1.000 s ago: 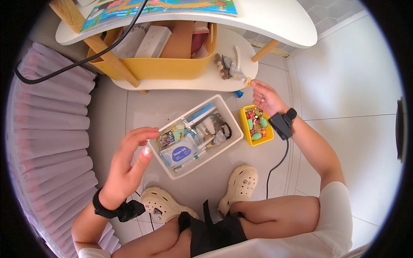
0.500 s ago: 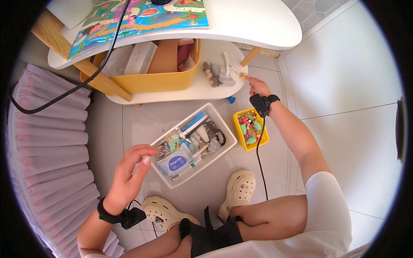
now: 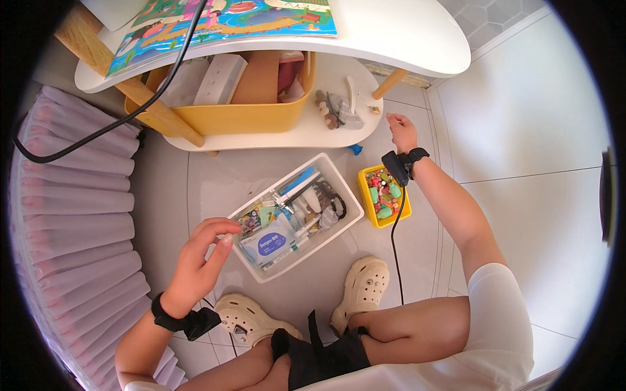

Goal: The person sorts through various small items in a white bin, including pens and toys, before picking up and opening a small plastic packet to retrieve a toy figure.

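The right hand (image 3: 400, 130) had risen from beside the yellow tray (image 3: 381, 196) to the edge of the low shelf (image 3: 306, 130), fingers loosely curled and apparently empty, just short of the small clutter (image 3: 336, 109) lying there; a second earlier it sat lower, near the tray, so the reach had moved from tray to shelf. The left hand (image 3: 199, 264) had stayed at the corner of the white bin (image 3: 297, 215), fingers open and spread, touching its rim but holding nothing. Counted: two hands, one white bin full of stationery, one yellow tray of coloured bits, one yellow tub (image 3: 228, 111) on the shelf, two cream clogs (image 3: 362, 293), one picture book (image 3: 222, 19) on the table above, one black cable (image 3: 396, 247).
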{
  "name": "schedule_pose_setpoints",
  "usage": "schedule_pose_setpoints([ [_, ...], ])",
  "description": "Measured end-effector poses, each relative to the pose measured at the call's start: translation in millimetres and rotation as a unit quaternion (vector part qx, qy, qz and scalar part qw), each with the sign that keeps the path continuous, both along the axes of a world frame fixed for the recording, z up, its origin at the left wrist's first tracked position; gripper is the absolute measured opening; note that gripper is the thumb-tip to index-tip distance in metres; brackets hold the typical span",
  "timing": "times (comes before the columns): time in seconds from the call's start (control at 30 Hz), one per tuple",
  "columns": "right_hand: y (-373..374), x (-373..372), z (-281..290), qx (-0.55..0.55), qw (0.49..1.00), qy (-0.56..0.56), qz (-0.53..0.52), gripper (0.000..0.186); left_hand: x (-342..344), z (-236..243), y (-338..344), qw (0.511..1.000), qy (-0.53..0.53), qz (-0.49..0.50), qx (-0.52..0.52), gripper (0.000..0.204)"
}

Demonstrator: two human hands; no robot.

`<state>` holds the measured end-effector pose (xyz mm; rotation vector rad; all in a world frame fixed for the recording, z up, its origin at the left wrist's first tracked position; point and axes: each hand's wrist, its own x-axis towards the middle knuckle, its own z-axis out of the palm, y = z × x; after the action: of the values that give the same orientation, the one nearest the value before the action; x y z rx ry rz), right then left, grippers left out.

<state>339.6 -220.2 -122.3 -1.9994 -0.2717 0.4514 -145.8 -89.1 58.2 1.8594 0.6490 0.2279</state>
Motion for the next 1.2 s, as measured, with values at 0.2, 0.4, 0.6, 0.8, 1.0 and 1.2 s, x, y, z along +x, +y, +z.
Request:
schedule_pose_setpoints([
  [0.2,18,3,14,-0.086,0.993,0.068,0.036,0.052,-3,-5,0,1.0,0.018,-0.003,0.003,0.02],
  [0.4,25,13,13,-0.119,0.984,0.119,0.066,0.053,-1,-7,-1,1.0,0.021,-0.008,-0.01,0.02],
  [0.6,17,2,22,-0.003,0.992,0.11,0.061,0.028,-4,-9,0,0.999,0.029,-0.012,-0.021,0.02],
  [0.8,12,-61,80,0.035,0.974,0.023,0.222,0.023,-3,-14,-1,1.0,0.012,-0.007,-0.008,0.021],
  [1.0,9,-152,134,0.086,0.919,0.155,0.353,0.017,17,2,2,0.999,-0.025,-0.014,0.042,0.026],
  [1.2,13,-204,165,0.156,0.844,0.283,0.429,0.016,38,18,-4,0.998,-0.054,-0.023,0.031,0.041],
])
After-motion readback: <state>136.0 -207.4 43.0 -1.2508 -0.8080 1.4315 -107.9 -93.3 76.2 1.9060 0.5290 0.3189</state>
